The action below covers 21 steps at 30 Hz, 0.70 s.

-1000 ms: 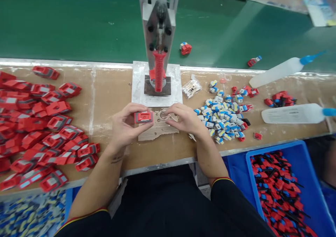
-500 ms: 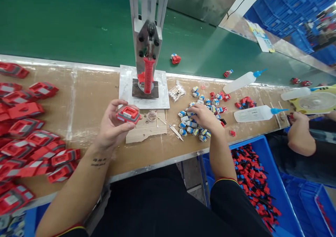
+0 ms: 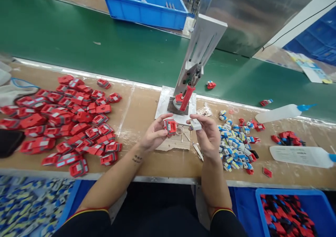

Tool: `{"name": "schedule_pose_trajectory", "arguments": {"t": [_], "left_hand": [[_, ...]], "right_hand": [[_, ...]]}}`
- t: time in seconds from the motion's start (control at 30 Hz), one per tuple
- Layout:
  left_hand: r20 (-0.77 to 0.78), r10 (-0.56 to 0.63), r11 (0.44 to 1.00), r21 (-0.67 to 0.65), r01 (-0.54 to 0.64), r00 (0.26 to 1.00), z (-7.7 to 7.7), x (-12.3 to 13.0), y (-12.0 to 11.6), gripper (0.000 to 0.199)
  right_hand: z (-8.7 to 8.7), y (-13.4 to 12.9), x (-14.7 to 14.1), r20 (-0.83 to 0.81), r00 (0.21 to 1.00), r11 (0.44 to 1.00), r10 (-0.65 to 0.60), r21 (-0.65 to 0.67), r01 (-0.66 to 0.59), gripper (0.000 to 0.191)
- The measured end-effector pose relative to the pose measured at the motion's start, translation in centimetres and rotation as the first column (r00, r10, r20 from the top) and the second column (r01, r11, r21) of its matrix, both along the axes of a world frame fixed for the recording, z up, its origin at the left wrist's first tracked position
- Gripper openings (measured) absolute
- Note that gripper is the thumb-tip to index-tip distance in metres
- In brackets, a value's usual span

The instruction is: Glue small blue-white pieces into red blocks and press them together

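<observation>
1. Hands first. I am seeing the left hand (image 3: pixel 154 136) pinching a red casing (image 3: pixel 170 127) by its left side, thumb below and fingers above, with the recess facing the camera. I am judging this edge grip to be leaving the opening uncovered.
2. The right hand (image 3: pixel 210 136) is pinching a white block (image 3: pixel 195 125) between thumb and fingers, from its right side. Casing and block are hanging near each other, not touching, above a cardboard scrap (image 3: pixel 170 145); I am reading this as giving a clear view of both.
3. Far left, similar casings are lying heaped on the bench (image 3: pixel 138 107), probably sitting there for the left hand's easy reach.
4. Below that heap, a left bin (image 3: pixel 70 202) is holding blue-and-yellow parts; its low position is presumably sparing bench space.
5. Beyond the hands, a metal fixture with a red handle (image 3: pixel 187 98) is standing on a pale plate (image 3: pixel 164 102), its central spot likely suiting either hand.
6. Just right of the right hand, white-and-blue blocks (image 3: pixel 234 149) are lying loose, probably within short reach.
7. Farther right, two bottles are lying on their sides, the upper (image 3: pixel 279 113) and lower (image 3: pixel 299 155) both pointing their blue ends rightward. Below, a right bin (image 3: pixel 288 190) is holding red-and-black parts.
</observation>
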State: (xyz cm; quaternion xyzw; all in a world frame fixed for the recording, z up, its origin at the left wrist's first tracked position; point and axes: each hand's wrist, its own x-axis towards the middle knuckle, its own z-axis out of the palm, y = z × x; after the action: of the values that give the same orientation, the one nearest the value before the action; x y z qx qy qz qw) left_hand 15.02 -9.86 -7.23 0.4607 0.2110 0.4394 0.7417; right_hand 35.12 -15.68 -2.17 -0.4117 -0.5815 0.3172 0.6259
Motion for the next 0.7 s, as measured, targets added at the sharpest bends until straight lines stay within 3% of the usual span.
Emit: {"name": "schedule_pose_trajectory", "arguments": {"t": [0.13, 0.33, 0.43, 0.57, 0.7], "left_hand": [[-0.01, 0.0, 0.999, 0.04, 0.0, 1.0, -0.1, -0.1, 0.0, 0.051], [0.079, 0.03, 0.973, -0.229, -0.011, 0.996, 0.7, 0.3, -0.3, 0.052], [0.094, 0.047, 0.957, -0.289, -0.018, 0.994, 1.1, 0.5, -0.4, 0.051], [0.099, 0.047, 0.952, -0.307, -0.015, 0.994, 1.3, 0.7, -0.5, 0.051], [0.1, 0.052, 0.965, -0.262, -0.024, 0.994, 1.0, 0.8, -0.6, 0.047]], "right_hand": [[-1.9, -0.3, -0.7, -0.069, 0.997, 0.996, 0.029, -0.079, -0.035, 0.022], [-2.0, -0.2, -0.9, -0.195, 0.978, 0.964, 0.069, -0.241, -0.116, 0.033], [-1.7, -0.2, -0.8, -0.238, 0.969, 0.937, 0.071, -0.316, -0.147, 0.042], [-1.4, -0.2, -1.0, -0.253, 0.965, 0.935, 0.072, -0.319, -0.154, 0.042], [-1.5, -0.4, -1.6, -0.148, 0.989, 0.964, 0.002, -0.263, -0.042, 0.037]]}}
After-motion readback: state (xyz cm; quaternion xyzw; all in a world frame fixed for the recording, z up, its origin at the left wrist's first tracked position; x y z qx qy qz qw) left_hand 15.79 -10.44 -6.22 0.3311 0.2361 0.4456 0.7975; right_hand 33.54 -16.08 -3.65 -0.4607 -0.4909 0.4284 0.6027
